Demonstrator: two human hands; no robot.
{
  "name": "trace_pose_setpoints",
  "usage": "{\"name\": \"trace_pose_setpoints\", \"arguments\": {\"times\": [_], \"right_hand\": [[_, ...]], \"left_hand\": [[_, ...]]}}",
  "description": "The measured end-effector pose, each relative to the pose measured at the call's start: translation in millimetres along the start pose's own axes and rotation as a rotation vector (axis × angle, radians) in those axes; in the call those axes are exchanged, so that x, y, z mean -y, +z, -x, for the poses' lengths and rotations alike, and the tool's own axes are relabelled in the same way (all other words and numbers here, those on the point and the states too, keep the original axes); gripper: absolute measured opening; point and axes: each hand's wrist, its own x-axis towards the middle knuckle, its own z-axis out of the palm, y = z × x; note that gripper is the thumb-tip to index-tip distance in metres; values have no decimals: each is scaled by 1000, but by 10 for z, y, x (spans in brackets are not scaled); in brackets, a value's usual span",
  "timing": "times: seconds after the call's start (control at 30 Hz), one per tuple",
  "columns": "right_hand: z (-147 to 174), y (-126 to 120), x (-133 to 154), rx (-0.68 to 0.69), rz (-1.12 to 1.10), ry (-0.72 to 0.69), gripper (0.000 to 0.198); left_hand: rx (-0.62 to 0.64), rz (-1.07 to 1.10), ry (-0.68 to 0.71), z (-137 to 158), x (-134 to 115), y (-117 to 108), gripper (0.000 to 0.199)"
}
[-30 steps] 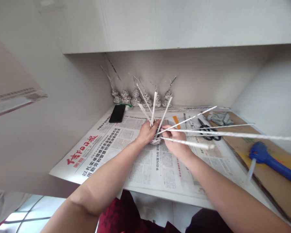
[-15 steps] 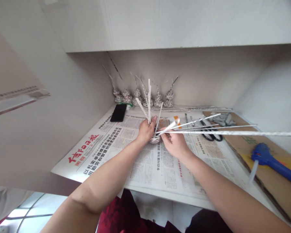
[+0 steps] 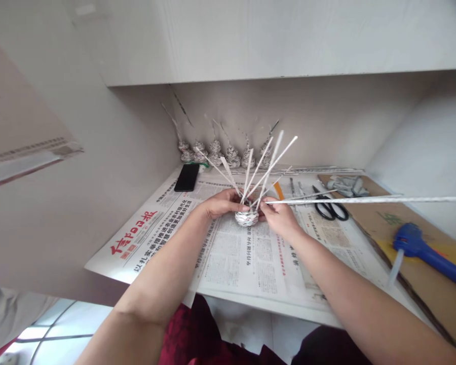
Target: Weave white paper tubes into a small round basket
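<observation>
A small round woven basket [image 3: 247,218] of rolled newspaper is between my hands, just over the newspaper sheets. Several white paper sticks [image 3: 268,161] fan up and outward from its rim. My left hand [image 3: 227,203] grips the basket's left side, thumb at the rim. My right hand [image 3: 278,215] is closed at the right rim, pinching a long paper strand [image 3: 349,201] that runs far out to the right. The fingertips behind the basket are partly hidden.
Several woven paper gourds [image 3: 232,156] line the back wall. A black phone [image 3: 186,177] lies at the left. Scissors [image 3: 330,208], crumpled grey material [image 3: 348,186] and a blue glue gun [image 3: 421,248] on cardboard [image 3: 380,230] are at the right. An overhead panel [image 3: 273,40] hangs above.
My left hand has moved from over the upright sticks down to the basket's left side. The basket shows more fully, its sticks now fanned differently, and several that pointed right now stand up.
</observation>
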Motion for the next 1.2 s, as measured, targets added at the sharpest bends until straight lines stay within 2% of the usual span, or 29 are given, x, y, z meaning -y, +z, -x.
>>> {"name": "trace_pose_setpoints", "arguments": {"times": [0.13,0.33,0.4,0.6,0.8,0.93,1.07,1.2], "right_hand": [[-16,-14,-21,44,-79,25,16],[-20,-27,-14,48,-106,26,20],[-18,-33,-8,60,-123,37,20],[-30,-48,-33,-27,119,-55,27],[24,-18,59,-100,348,-129,27],[47,1,88,-148,391,-146,27],[55,17,91,-161,392,-190,27],[73,23,108,-206,389,-251,26]], "left_hand": [[50,-60,-21,-8,38,-42,49],[-74,-96,7,-59,114,-38,36],[-77,-89,7,-56,112,-24,35],[40,-8,-66,-10,68,-2,39],[-13,-83,-27,-23,62,7,37],[4,-134,13,-19,27,38,34],[-119,-197,77,-70,88,76,28],[-244,-194,217,-163,209,127,29]]}}
